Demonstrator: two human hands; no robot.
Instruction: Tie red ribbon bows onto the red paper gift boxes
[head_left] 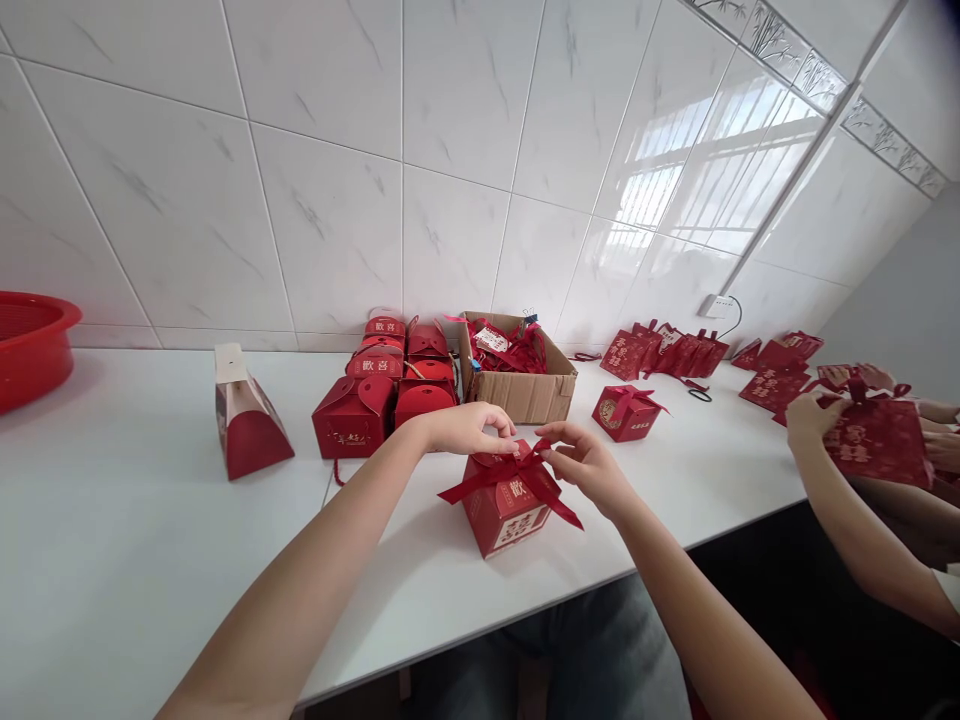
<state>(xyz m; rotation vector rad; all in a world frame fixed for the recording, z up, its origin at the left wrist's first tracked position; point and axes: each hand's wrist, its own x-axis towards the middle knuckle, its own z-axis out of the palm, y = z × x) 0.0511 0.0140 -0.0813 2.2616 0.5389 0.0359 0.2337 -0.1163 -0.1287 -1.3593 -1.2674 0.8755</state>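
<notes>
A small red gift box point(491, 520) with gold and white lettering stands on the white table in front of me. A red ribbon point(472, 483) crosses its top in a bow, its two tails hanging to either side. My left hand point(474, 430) reaches in from the left, thumb and fingertips closed at the bow's left side. At the bow's right side, my right hand point(589, 468) pinches a ribbon loop between thumb and forefinger. The fingertips partly cover the knot.
Behind stand several red boxes point(352, 415) and a cardboard box point(521, 395) of ribbons. A finished-looking bowed box point(624, 412) sits to the right, a wedge-shaped box point(255, 435) and red basin point(34, 350) to the left. Another person's hands point(814, 415) hold a red bag point(877, 440).
</notes>
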